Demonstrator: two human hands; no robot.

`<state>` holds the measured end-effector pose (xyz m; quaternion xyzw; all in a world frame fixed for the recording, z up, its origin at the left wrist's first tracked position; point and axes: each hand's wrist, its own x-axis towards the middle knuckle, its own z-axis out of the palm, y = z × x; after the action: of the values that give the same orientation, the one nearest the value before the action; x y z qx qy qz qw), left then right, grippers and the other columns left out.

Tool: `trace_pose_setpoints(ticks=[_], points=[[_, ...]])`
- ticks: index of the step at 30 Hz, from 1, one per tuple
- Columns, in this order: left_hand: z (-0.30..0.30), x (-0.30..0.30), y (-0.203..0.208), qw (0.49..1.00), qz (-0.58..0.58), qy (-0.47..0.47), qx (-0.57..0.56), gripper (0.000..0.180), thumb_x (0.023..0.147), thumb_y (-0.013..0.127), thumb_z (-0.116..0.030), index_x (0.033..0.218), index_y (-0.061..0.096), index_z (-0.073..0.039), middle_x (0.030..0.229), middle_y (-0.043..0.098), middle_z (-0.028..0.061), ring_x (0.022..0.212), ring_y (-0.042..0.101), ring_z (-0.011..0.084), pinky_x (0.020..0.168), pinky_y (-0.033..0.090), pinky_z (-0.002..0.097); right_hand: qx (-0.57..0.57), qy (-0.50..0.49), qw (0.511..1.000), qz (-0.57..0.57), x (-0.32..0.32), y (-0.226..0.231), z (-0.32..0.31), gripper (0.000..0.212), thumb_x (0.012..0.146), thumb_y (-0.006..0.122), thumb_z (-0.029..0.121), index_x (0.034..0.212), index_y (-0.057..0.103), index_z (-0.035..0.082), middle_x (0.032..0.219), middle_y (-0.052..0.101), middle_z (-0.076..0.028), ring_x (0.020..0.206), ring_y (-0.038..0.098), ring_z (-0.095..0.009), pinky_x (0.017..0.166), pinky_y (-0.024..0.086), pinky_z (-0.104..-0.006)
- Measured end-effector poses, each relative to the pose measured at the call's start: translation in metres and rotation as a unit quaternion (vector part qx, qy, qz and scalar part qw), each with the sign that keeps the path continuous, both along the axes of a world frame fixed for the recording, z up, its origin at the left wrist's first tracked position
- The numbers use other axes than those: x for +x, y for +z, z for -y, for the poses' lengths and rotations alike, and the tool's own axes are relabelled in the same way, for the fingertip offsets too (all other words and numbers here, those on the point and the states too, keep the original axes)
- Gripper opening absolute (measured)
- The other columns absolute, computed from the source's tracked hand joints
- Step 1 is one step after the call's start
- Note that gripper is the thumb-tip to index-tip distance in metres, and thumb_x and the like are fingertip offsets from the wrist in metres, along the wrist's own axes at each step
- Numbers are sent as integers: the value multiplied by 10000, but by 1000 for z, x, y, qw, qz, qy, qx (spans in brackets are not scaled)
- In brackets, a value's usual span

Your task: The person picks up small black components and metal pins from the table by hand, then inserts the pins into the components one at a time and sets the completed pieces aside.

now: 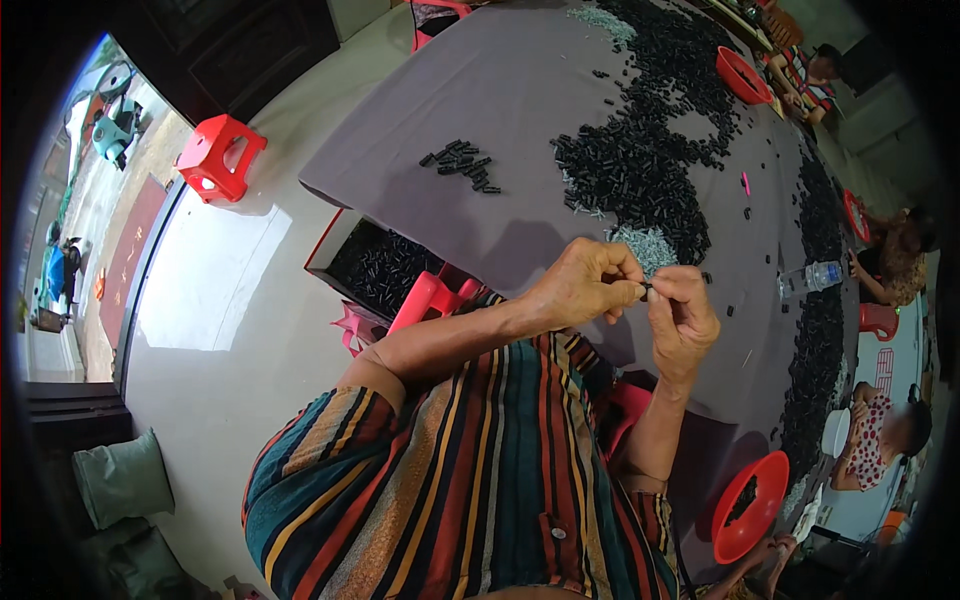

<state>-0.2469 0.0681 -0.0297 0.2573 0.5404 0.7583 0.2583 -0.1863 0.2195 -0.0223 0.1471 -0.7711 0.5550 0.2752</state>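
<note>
My left hand (592,283) and my right hand (683,318) meet over the near edge of the cloth-covered table (480,110). Thumb and fingers of each are pinched around a tiny dark piece (646,287), mostly hidden by the fingertips. Just beyond them lies a small heap of pale grey pins (645,246). Behind it spreads a large pile of short black cylindrical parts (640,165). A separate little group of black cylinders (462,162) rests farther left on the cloth.
A box of black parts (375,265) stands below the table's left edge, beside a red stool (425,300). Red basins (750,508) sit at the right, near a clear bottle (810,280). Other people sit along the far right side. Another red stool (222,158) stands by the doorway.
</note>
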Motion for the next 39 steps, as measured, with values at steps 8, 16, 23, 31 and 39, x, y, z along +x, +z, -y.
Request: trace_pose_setpoints(ticks=[8,16,23,31,39], points=[[0,-4,-6,1000,26,6,0,65,791,585,-35,778,553,21,666,552,32,546,533,83,515,446,220,33,11,999,34,-7,-7,-3,187,782,578,-27,968,580,-3,871,567,-69,723,502,-95,609,409,-209],[2,-10,-8,999,34,20,-1,59,761,591,-47,743,582,9,688,571,29,625,537,80,584,427,215,253,-102,962,-1,-3,5,9,351,697,692,147,968,529,-4,793,534,-106,677,533,-215,611,443,-308],[4,-18,-17,995,24,-25,-91,63,692,569,-30,706,579,30,697,577,47,653,516,87,587,404,233,436,-167,884,-22,-6,-9,20,320,703,667,309,742,475,56,687,503,-86,622,533,-245,512,422,-347],[3,-24,-18,988,-22,-35,-148,82,679,559,-40,683,569,42,723,588,73,688,529,115,632,415,251,373,-207,904,17,-11,-36,23,312,700,664,294,700,464,55,589,509,-70,525,538,-249,458,419,-345],[1,-28,-29,986,-62,59,-142,110,642,573,-72,619,580,35,588,547,46,577,487,96,520,389,251,309,-209,928,-9,-20,-43,25,321,699,686,287,658,466,57,545,496,-61,467,517,-240,426,408,-337]])
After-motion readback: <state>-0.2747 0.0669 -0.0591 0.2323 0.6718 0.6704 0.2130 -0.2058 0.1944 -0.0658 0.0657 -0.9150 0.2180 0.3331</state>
